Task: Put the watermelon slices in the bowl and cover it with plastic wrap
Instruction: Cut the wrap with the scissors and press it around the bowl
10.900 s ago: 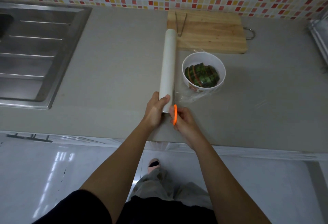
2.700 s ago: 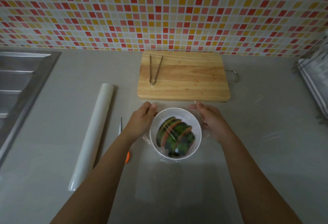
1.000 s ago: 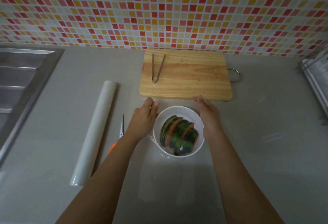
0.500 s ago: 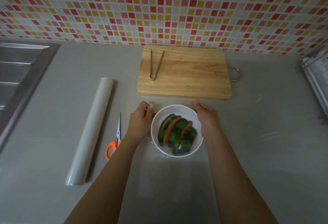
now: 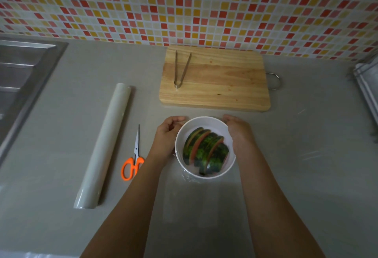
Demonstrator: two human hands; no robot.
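Head view, sweeping from the left: the plastic wrap roll [image 5: 104, 145] lies on the table [image 5: 306, 186], orange-handled scissors [image 5: 134, 158] just beside it. The left hand [image 5: 166, 135] has its grip curled against the left wall of the white bowl [image 5: 204, 122]. Watermelon slices [image 5: 205, 152] stand packed inside. The right hand [image 5: 239, 133] has its grip curled over the right rim. Clear wrap [image 5: 187, 178] crinkles at the bowl's near base, and the cutting board [image 5: 221, 86] lies just behind.

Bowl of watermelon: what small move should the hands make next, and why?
Probably smooth the plastic wrap down the near side of the bowl: the left hand and right hand flank it, the watermelon slices are inside, and film bunches there.
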